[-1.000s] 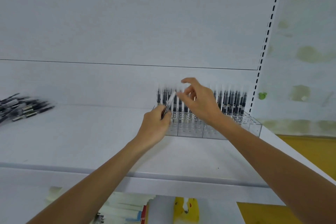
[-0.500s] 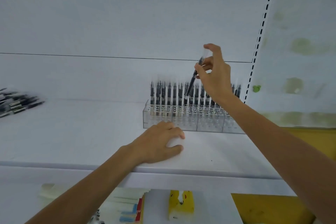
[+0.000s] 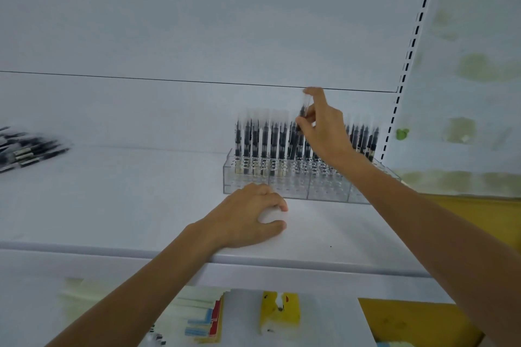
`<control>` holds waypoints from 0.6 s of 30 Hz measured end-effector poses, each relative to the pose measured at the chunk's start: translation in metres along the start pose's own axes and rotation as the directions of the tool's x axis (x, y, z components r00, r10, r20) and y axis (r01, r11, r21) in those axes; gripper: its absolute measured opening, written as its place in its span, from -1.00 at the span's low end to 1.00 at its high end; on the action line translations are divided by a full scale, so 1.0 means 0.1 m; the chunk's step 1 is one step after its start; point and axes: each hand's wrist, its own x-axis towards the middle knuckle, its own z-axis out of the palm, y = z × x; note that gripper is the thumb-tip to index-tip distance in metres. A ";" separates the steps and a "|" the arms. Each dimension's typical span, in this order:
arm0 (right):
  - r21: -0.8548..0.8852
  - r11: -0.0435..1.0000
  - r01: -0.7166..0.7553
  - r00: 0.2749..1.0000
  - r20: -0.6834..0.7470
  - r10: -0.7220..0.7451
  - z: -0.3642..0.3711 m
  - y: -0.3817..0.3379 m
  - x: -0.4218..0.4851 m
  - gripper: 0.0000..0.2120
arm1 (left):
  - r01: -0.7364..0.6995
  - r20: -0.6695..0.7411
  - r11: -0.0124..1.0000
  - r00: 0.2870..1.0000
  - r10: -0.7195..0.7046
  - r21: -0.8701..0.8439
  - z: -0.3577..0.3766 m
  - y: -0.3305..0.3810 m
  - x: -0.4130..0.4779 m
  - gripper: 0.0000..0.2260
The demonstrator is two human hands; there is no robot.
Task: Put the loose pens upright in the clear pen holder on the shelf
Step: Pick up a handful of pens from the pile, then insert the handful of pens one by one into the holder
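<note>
Loose pens (image 3: 28, 149) are piled at far L of the shelf (image 3: 112, 200) as stock, the L hand (image 3: 248, 217) is rested there loosely curled w/ nothing held, prob. for balance, and over the holder (image 3: 296, 183) a pen (image 3: 303, 113) is pinched near-upright by the R hand (image 3: 324, 132) for slotting in.

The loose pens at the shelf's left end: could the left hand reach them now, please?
Probably yes: the left hand rests free on the shelf, and nothing stands between it and the loose pens.
</note>
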 end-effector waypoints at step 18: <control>-0.049 0.976 0.214 0.973 -0.078 -0.218 1.24 -1.69 0.01 -0.45 | 0.367 -0.326 0.928 0.871 -0.368 -0.068 -1.02 -1.13 -1.38 -0.90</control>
